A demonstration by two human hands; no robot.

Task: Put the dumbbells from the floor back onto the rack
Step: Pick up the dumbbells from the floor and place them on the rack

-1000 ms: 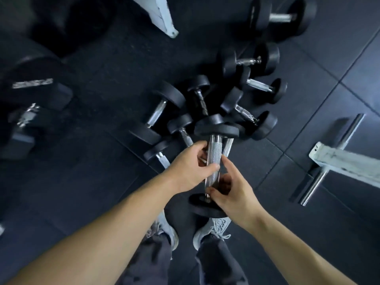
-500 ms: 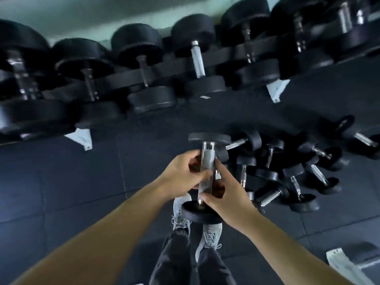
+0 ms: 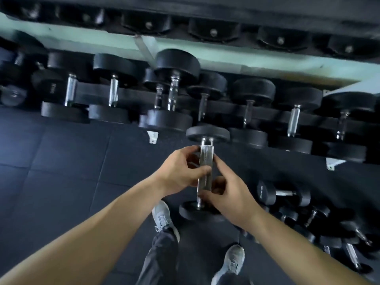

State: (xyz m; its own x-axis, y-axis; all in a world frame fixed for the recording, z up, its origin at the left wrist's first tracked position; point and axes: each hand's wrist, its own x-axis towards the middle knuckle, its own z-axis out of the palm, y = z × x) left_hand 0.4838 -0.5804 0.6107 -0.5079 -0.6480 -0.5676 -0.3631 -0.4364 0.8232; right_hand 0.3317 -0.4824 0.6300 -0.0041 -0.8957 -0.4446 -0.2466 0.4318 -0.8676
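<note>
I carry black dumbbells with knurled chrome handles [image 3: 205, 161], held together end-on in front of me, one head toward the rack and one toward my feet. My left hand [image 3: 181, 169] grips the handles from the left. From the right, my right hand [image 3: 228, 194] curls round their lower part. Just beyond the far head stands the dumbbell rack [image 3: 267, 113], its lower tier lined with several large black dumbbells. A heap of small dumbbells [image 3: 320, 223] lies on the floor at the lower right.
An upper rack tier [image 3: 205, 27] with more dumbbells runs across the top. White rack feet [image 3: 153, 137] stand on the dark rubber floor tiles [image 3: 61, 161]. My grey shoes [image 3: 164, 218] are below the hands.
The view has swung from the floor heap up to the rack, which is now much closer. Both hands keep the same hold on the dumbbells.
</note>
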